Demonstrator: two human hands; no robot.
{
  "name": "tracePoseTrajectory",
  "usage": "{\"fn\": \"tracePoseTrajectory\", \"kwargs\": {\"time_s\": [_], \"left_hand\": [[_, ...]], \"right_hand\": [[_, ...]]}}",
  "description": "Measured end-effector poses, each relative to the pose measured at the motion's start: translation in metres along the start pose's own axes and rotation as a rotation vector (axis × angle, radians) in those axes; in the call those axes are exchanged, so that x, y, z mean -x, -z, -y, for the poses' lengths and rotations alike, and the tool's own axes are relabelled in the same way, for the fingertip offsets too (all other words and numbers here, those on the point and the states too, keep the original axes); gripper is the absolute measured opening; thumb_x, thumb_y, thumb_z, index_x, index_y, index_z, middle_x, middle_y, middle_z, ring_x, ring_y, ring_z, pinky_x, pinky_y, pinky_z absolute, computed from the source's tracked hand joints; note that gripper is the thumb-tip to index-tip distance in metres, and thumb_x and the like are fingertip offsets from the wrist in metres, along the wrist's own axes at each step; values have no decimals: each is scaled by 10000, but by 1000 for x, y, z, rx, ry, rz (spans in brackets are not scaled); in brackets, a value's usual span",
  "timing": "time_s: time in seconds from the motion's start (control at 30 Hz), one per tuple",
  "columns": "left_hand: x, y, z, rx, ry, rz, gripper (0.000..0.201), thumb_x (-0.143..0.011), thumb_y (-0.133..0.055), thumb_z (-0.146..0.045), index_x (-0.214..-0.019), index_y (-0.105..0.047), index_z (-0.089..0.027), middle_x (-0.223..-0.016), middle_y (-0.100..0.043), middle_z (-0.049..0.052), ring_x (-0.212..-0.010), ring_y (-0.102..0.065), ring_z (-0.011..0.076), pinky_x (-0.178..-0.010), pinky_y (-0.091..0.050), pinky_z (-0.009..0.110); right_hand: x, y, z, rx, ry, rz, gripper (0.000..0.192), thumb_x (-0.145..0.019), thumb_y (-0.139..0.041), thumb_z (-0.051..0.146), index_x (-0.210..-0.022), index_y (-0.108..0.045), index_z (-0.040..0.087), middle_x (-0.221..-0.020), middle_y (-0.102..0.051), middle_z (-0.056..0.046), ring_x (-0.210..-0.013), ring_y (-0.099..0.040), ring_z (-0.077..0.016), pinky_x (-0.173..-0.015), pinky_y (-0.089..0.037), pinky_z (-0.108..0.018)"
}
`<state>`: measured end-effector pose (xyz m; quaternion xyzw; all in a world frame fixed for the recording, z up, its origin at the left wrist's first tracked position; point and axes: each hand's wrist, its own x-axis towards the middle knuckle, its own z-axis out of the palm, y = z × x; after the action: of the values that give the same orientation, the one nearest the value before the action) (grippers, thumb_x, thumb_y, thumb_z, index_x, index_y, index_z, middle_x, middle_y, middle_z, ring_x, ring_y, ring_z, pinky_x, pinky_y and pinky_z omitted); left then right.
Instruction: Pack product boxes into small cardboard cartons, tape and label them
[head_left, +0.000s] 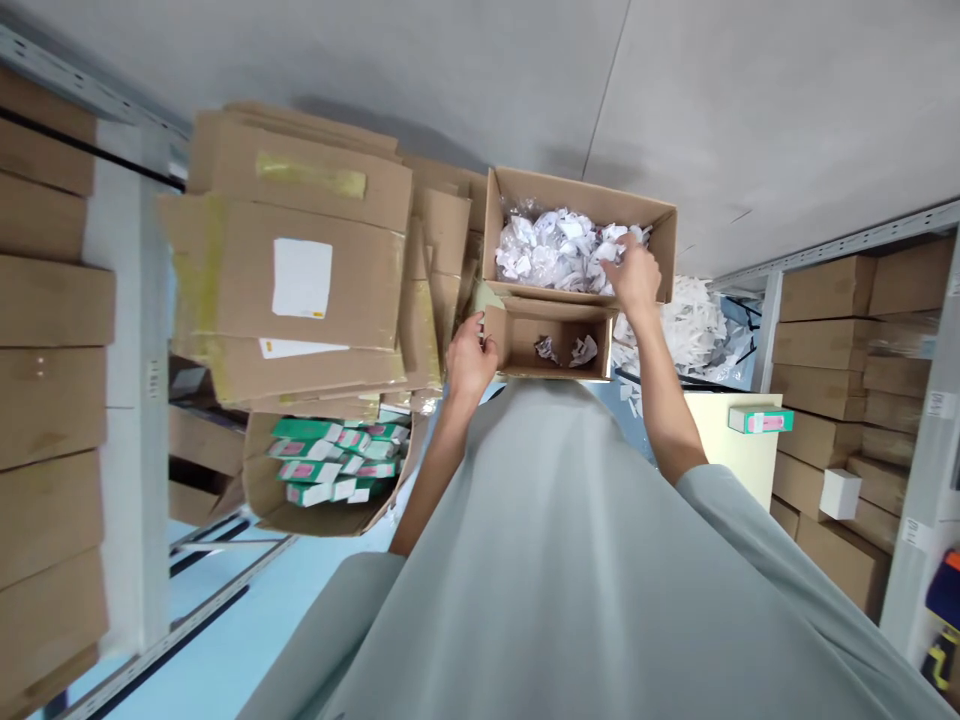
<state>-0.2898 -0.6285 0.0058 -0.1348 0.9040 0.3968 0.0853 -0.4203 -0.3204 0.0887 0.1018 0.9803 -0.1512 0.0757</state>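
My left hand (469, 362) grips the left flap of a small open cardboard box (556, 366) that has two crumpled white paper pieces (564, 350) inside. My right hand (634, 274) reaches into the larger open cardboard box (661, 240) just beyond it. Its fingers are closed on some of the crumpled white paper (553, 250) that fills that box. Both boxes are in front of my chest, and my grey shirt hides what is below them.
A stack of flattened and closed cartons (300, 270) stands at left. Below it is an open carton of green-and-pink packets (334, 462). Shelves with cartons (840, 380) line the right and far left. Loose white paper (697, 325) is piled behind the boxes, near a cream cabinet (739, 450).
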Motion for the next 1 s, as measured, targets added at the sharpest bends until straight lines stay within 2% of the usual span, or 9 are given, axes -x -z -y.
{"fn": "tracePoseTrajectory", "kwargs": {"time_s": [0.1, 0.17, 0.3, 0.4, 0.47, 0.53, 0.67, 0.8, 1.0], "left_hand": [[5, -2, -2, -17, 41, 6, 562, -964, -649, -190, -1524, -695, -183, -1326, -817, 136, -984, -803, 281, -1037, -640, 439], [8, -2, -5, -18, 57, 6, 552, -972, -657, -201, -1523, -693, -182, -1317, -817, 131, -964, -800, 274, -1026, -641, 431], [15, -2, -12, -29, 48, 15, 534, -992, -664, -223, -1523, -682, -174, -1316, -814, 138, -978, -794, 272, -1034, -634, 433], [19, -3, -15, -19, 23, 13, 525, -1007, -646, -220, -1528, -671, -160, -1356, -800, 155, -1017, -794, 273, -1051, -631, 440], [22, -5, -15, -12, 17, -4, 518, -1007, -637, -209, -1521, -671, -158, -1370, -794, 159, -1052, -793, 278, -1067, -630, 448], [26, -6, -14, -5, 20, -22, 515, -1001, -632, -197, -1513, -671, -159, -1377, -790, 162, -1087, -790, 284, -1069, -634, 450], [35, -8, -8, 14, 40, -63, 511, -995, -645, -203, -1504, -667, -159, -1359, -783, 165, -1113, -787, 274, -1039, -648, 423], [42, -7, -4, 46, 42, -116, 485, -1004, -667, -235, -1485, -665, -175, -1272, -793, 129, -1071, -788, 232, -1038, -648, 384], [50, -7, -7, 15, 33, -114, 495, -992, -657, -238, -1483, -666, -173, -1163, -803, 92, -1004, -784, 209, -1000, -649, 347]], "right_hand": [[52, 18, -5, -177, 147, -110, 501, -1139, -557, 518, -1553, -597, 239, -1341, -777, -135, -1148, -753, -317, -1073, -612, -518], [91, 21, 1, -281, 220, -106, 538, -1127, -577, 577, -1560, -598, 258, -1347, -782, -111, -1052, -771, -286, -1035, -637, -474], [143, -6, 25, -365, 202, 32, 512, -1089, -673, 523, -1524, -656, 253, -1348, -810, -100, -879, -782, -239, -963, -665, -421], [153, -35, 36, -362, 173, 162, 535, -1061, -735, 432, -1554, -657, 240, -1377, -823, -114, -933, -810, -248, -977, -664, -415], [156, -44, 32, -345, 169, 193, 546, -1067, -728, 400, -1581, -641, 240, -1395, -821, -123, -1013, -821, -265, -986, -657, -420], [162, -42, 16, -309, 124, 137, 488, -1085, -695, 406, -1540, -663, 233, -1346, -832, -125, -1066, -815, -283, -977, -642, -422], [176, -35, -31, -209, -80, -17, 422, -1078, -671, 560, -1283, -727, 196, -1135, -829, -127, -1022, -782, -312, -904, -595, -408], [185, -46, -59, -204, -152, -4, 456, -1048, -656, 653, -1095, -717, 203, -1062, -817, -130, -962, -750, -303, -838, -538, -369], [201, -58, -38, -121, -180, 49, 270, -1092, -587, 390, -1071, -765, 188, -1105, -831, -152, -907, -752, -278, -801, -480, -333]]}}
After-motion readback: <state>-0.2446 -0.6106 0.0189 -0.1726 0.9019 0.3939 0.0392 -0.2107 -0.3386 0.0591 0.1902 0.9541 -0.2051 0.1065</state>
